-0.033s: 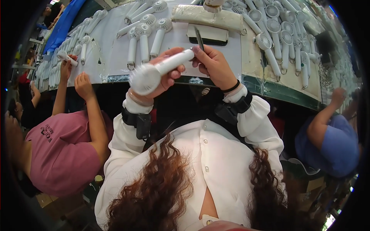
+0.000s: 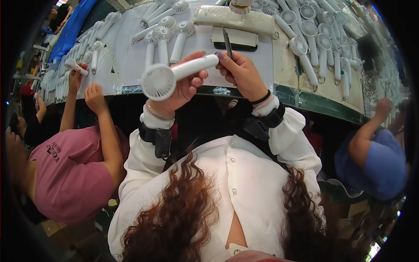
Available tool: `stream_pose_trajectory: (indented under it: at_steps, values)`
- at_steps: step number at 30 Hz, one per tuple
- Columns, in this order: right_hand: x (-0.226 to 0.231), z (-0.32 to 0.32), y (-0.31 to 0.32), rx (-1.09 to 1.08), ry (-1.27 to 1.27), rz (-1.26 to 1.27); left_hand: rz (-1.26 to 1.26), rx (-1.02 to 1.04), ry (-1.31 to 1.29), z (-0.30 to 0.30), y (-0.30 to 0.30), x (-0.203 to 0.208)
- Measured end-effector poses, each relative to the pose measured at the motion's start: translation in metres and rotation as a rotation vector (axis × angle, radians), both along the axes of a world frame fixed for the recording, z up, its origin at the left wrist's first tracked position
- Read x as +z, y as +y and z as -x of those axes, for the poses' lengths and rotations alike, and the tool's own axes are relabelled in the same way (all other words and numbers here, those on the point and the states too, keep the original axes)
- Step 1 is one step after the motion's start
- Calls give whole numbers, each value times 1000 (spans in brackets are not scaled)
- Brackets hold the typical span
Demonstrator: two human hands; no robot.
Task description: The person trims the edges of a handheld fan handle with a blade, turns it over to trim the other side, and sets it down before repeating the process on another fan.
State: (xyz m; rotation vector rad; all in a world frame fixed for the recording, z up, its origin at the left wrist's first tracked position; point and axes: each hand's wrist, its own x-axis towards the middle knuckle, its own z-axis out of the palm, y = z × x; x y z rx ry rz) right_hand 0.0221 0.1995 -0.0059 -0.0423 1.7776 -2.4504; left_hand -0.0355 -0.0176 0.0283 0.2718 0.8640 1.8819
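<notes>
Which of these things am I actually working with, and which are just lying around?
In use:
- white handheld fan, in your left hand
- slim dark tool, in your right hand

Lying about, untouched by your hands:
- left-side fans
- right-side fans
- off-white roll
- dark flat item

Bright centre, black fisheye rim.
</notes>
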Motion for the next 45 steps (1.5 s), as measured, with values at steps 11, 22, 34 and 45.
stream_pose_trajectory:
  at_steps: [11, 22, 34, 45]
  values:
    - [-3, 3, -13, -105, 37, -175, -129, 226, 196, 9, 6, -21]
    - [-29, 4, 16, -423, 229, -401, 682, 285, 1182, 48, 29, -43]
    - [-28, -7, 18, -432, 261, -386, 641, 303, 1454, 35, 31, -37]
    - [-27, -9, 18, -420, 263, -382, 790, 250, 1435, 31, 22, -31]
